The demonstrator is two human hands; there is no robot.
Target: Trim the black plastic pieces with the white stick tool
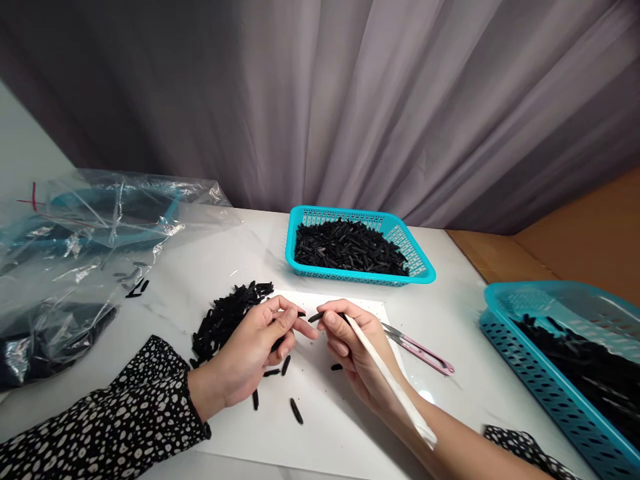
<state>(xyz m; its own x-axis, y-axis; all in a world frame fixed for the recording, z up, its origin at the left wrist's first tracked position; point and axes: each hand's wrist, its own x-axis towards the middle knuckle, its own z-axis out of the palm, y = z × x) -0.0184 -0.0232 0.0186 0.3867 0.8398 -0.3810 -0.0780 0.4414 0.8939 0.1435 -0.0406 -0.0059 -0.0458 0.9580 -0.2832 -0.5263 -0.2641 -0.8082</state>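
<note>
My left hand (255, 350) rests on a white sheet (340, 420) and pinches a small black piece between its fingers. My right hand (353, 350) grips a long white tool (387, 380) whose dark tip (316, 317) meets the left fingertips. A heap of black pieces (225, 319) lies just left of my left hand. A few loose black pieces (296, 410) lie on the sheet below the hands.
Pink snips (425, 352) lie right of my right hand. A turquoise basket (363, 275) of black pieces stands behind, and another turquoise basket (550, 373) sits at the right edge. A clear plastic bag (75, 260) with black pieces covers the left. A grey curtain hangs behind.
</note>
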